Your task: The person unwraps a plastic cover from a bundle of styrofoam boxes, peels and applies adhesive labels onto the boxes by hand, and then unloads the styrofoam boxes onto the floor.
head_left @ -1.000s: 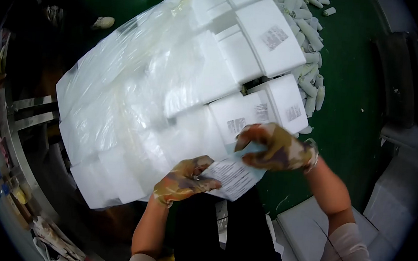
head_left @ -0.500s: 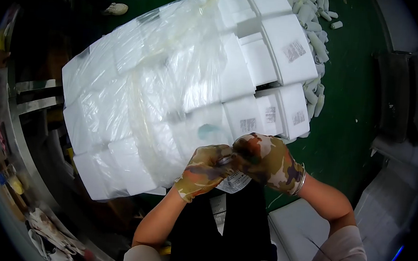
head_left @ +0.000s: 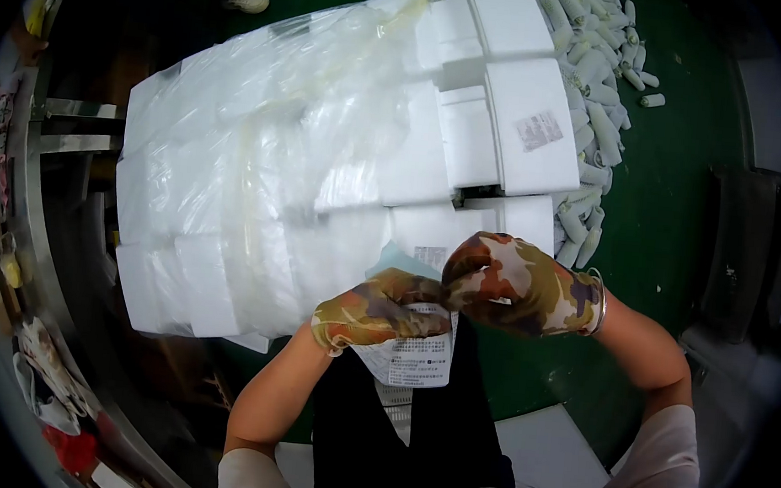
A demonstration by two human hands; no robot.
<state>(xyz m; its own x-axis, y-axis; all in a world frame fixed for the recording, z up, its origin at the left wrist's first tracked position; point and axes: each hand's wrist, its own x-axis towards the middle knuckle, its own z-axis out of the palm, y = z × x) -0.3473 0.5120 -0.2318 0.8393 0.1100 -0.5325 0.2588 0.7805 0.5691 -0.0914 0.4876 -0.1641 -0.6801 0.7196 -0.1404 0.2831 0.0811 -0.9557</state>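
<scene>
Both hands wear camouflage-patterned gloves and meet in front of my legs. My left hand (head_left: 381, 307) is closed on a printed label sheet (head_left: 422, 361), whose text side hangs below the fingers. A pale blue-green piece (head_left: 398, 260) sticks up above that hand. My right hand (head_left: 525, 287) is pinched at the sheet's upper edge, its fingertips touching those of my left hand; whatever lies between them is hidden. Just beyond the hands are stacked white foam boxes (head_left: 529, 172), partly under clear plastic film (head_left: 270, 143). A printed label (head_left: 539, 130) is on one box.
Many white wrapped pieces (head_left: 602, 123) lie on the green floor (head_left: 654, 219) beyond the boxes. A metal frame (head_left: 30, 216) stands at the left, with cloths (head_left: 50, 369) near it. A person's shoe (head_left: 247, 1) shows at the top left. A dark object (head_left: 747, 254) stands at the right.
My hands came together at the sheet, which now hangs lower with its text showing. The blue-green piece now stands up above my left hand. The view has shifted.
</scene>
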